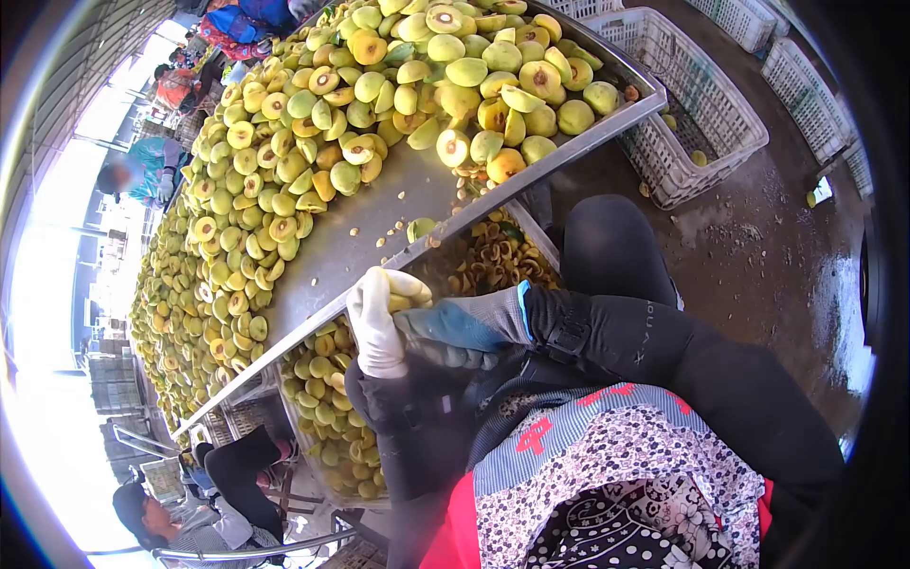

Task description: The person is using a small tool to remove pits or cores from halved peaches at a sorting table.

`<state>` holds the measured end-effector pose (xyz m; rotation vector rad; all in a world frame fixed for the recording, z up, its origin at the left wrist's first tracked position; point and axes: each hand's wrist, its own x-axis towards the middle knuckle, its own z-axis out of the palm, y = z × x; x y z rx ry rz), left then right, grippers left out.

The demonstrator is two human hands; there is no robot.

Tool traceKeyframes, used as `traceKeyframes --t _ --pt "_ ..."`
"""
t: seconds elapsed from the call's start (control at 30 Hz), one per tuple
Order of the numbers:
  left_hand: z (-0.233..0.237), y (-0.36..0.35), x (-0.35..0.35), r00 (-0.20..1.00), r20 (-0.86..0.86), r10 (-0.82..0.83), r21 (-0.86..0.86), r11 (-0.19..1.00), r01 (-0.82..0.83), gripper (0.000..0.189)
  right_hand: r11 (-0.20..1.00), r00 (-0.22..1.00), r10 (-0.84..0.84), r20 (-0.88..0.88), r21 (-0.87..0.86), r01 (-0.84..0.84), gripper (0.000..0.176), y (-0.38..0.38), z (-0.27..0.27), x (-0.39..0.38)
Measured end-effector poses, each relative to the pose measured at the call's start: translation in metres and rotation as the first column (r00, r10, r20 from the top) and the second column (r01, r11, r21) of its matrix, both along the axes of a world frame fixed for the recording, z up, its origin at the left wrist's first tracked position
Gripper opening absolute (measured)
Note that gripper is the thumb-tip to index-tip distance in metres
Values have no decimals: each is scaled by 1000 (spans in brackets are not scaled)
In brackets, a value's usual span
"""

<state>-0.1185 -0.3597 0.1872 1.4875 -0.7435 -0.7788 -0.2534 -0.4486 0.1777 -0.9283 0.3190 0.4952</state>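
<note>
My left hand, in a white glove, is closed around a yellow-green peach at the near rim of a metal table. Pressed against it from the right is my right hand, in a blue and grey glove, with its fingers curled. The gloves cover most of the peach, and whether my right hand holds a tool is hidden. Beyond my hands, many peach halves are heaped on the metal table, some with brown pits or hollows showing.
Below the rim, a crate of peach halves stands beside a pile of brownish scraps. A white plastic crate sits on the wet floor at the right. Co-workers sit at the far left and a seated person is at the lower left.
</note>
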Motion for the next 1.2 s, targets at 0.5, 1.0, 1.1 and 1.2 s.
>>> traceKeyframes --t 0.5,1.0,1.1,1.2 --pt "15 132 120 482 265 835 -180 534 -826 20 769 946 -222 238 -554 320 55 10 -25 3" --pt "-47 -110 84 567 761 -316 469 871 -144 42 210 948 -247 201 -944 255 38 -25 -28 -16" --pt "-38 -105 84 515 784 -348 500 845 -190 48 177 949 -237 210 -951 255 44 -27 -34 -12" --pt "-36 -103 85 464 778 -424 539 829 -146 54 184 959 -202 201 -954 238 58 -27 -37 -9"
